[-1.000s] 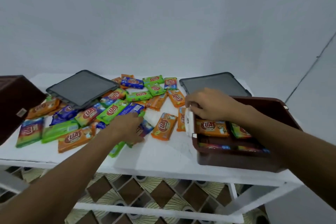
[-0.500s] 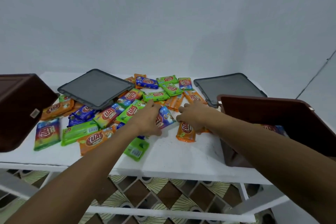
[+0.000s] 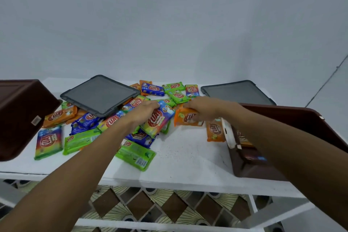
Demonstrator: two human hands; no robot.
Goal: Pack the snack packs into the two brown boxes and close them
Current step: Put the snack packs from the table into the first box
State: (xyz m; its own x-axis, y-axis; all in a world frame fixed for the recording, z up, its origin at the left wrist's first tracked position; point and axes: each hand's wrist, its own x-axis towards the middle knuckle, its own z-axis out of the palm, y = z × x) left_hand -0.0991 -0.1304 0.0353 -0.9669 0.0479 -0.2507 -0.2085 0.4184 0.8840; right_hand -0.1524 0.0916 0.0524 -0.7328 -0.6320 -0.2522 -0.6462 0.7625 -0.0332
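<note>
Several snack packs in orange, green, blue and rainbow wrappers lie heaped on the white table (image 3: 188,156). My left hand (image 3: 143,112) grips a rainbow snack pack (image 3: 157,121), lifted off the heap. My right hand (image 3: 203,108) is closed on an orange snack pack (image 3: 186,118). One brown box (image 3: 250,164) stands open at the right with packs inside, my right forearm crossing over it. A second brown box (image 3: 20,115) sits at the left edge; its inside is hidden.
Two dark grey lids lie at the back: the left lid (image 3: 99,94) rests partly on the packs, the right lid (image 3: 237,92) lies behind the right box. Another orange pack (image 3: 214,131) lies beside that box. A green pack (image 3: 136,154) sits near the table's front edge.
Both hands have closed on packs and raised them: the left on the rainbow pack, the right on an orange one. A second earlier, my right hand was at the right box.
</note>
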